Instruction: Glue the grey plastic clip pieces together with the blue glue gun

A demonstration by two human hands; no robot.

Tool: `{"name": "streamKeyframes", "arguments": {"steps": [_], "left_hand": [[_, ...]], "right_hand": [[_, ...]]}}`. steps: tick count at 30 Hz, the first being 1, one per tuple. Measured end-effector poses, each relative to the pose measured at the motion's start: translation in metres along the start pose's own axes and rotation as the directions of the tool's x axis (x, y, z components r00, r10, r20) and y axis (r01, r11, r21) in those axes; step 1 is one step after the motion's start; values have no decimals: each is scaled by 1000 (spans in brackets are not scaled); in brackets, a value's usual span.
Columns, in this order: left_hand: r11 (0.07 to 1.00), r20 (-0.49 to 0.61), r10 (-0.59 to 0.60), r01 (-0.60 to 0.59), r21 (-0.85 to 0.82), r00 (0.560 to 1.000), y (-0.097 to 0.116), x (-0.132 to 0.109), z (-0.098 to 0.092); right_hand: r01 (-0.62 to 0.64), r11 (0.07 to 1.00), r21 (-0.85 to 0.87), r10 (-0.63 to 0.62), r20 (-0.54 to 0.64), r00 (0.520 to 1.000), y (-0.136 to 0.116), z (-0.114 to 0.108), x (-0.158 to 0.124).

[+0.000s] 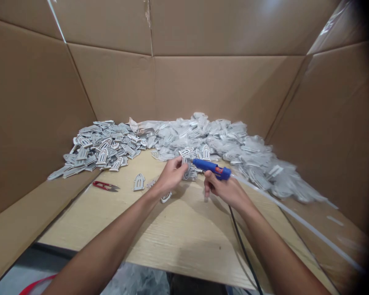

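Note:
In my right hand (223,189) is a blue hot glue gun (209,166), its nozzle pointing left. A long clear glue stick (283,203) trails from its rear, and a black cord (241,243) hangs below. My left hand (174,174) pinches a small grey arched window-shaped piece (186,167) right at the nozzle; the fingers partly cover it. Several similar arched pieces (206,152) lie just behind. One arched piece (138,182) rests flat to the left of my left hand, and another (166,197) shows under my left wrist.
A heap of loose grey arched pieces (101,149) stands at the back left. Plastic-wrapped pieces (242,147) are piled along the back and right. Red-handled thread snips (105,186) lie at the left. Cardboard walls (227,86) enclose the wooden table (172,237).

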State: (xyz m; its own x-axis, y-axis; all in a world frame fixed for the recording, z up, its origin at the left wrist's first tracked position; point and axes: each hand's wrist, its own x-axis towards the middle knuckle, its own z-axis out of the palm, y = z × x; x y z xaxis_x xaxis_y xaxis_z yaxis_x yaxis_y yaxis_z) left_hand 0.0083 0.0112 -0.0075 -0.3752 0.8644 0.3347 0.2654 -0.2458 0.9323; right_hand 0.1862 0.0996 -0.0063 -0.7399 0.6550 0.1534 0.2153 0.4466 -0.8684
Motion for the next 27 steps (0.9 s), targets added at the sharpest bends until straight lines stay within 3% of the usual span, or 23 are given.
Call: {"name": "streamKeyframes", "arguments": {"steps": [14, 19, 23, 27], "left_hand": [[1000, 6, 6, -6, 28, 1000, -4, 1, -1], [999, -19, -12, 12, 41, 1000, 0, -1, 0], [997, -2, -33, 33, 63, 999, 0, -1, -3], [994, 30, -33, 29, 107, 999, -1, 1, -9]], "right_hand": [[-13, 1000, 16, 13, -1, 1000, -4, 2, -2], [71, 995, 68, -70, -18, 997, -13, 6, -6], [176, 981, -87, -178, -14, 984, -5, 11, -4], [287, 905, -313, -305, -10, 952, 8, 13, -1]]}}
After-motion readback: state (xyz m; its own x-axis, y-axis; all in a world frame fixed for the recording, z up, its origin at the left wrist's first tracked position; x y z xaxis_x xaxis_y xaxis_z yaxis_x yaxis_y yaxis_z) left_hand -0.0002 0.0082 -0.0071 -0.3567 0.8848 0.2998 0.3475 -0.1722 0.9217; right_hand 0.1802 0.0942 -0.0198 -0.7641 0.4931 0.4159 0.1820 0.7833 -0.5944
